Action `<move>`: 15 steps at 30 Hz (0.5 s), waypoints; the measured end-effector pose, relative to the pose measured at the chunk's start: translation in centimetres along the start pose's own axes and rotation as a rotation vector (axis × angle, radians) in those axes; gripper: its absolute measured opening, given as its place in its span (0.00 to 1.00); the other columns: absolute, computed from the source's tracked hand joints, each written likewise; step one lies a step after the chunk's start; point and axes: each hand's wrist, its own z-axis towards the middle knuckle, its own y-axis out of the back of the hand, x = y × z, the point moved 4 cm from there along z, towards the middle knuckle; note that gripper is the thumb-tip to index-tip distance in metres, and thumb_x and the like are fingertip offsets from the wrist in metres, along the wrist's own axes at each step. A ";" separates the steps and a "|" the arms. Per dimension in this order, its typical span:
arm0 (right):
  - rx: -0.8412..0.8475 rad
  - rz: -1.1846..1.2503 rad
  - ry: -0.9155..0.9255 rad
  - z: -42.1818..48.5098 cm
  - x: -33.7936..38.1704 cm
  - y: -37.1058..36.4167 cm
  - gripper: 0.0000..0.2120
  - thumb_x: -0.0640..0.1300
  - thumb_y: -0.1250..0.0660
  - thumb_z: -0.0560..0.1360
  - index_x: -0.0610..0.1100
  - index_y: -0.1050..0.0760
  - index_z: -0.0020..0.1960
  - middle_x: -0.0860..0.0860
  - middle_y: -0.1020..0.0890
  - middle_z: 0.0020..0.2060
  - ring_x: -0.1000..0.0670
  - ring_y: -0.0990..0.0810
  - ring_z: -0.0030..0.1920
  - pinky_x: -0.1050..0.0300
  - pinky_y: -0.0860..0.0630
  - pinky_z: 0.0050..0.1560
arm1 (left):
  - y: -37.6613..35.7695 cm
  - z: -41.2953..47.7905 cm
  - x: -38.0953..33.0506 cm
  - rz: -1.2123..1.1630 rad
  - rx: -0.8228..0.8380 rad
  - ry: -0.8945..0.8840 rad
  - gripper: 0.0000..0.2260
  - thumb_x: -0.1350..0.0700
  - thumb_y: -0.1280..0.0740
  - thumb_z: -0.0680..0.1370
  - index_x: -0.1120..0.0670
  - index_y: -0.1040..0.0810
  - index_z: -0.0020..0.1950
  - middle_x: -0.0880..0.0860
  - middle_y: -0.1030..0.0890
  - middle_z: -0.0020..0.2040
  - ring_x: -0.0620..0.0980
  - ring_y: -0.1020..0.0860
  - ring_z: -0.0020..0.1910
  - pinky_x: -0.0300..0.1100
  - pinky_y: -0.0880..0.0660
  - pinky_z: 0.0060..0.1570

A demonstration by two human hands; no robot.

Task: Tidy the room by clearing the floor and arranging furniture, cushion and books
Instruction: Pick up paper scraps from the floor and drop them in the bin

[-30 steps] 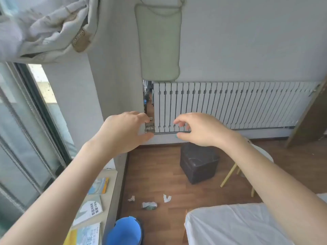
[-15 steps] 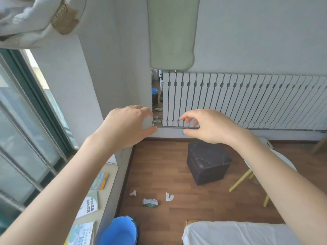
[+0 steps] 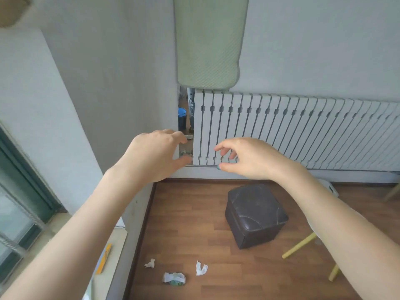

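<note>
My left hand (image 3: 155, 154) and my right hand (image 3: 249, 156) are raised side by side in the air, in front of the white radiator (image 3: 303, 133). Both hold nothing, with fingers loosely curled. On the wooden floor below lie three crumpled paper scraps (image 3: 149, 263), (image 3: 174, 278), (image 3: 201, 267). A dark leather ottoman (image 3: 255, 215) stands on the floor under my right forearm. A yellow-edged book (image 3: 104, 258) lies on the windowsill ledge at the lower left. A pale green cushion pad (image 3: 208, 40) hangs on the wall above the radiator.
A stool with yellow legs (image 3: 303, 247) stands at the right, partly hidden by my right arm. A narrow mirror strip (image 3: 185, 118) left of the radiator reflects a blue bin. A dark-framed window (image 3: 19, 191) fills the left side.
The view has swung closer to the wall, so the bed and blue bin at the bottom have left the frame. My hands stay raised; my right fingers have spread a little.
</note>
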 end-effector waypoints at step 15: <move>0.018 -0.030 0.011 15.7 -2.8 0.2 0.22 0.56 0.33 0.76 0.55 0.30 0.69 0.60 0.23 0.60 0.55 0.22 0.54 0.52 0.23 0.55 | -3.9 12.0 8.5 -0.037 -0.019 0.002 0.22 0.37 0.41 0.77 0.45 0.31 0.67 0.45 0.24 0.63 0.50 0.24 0.59 0.45 0.29 0.50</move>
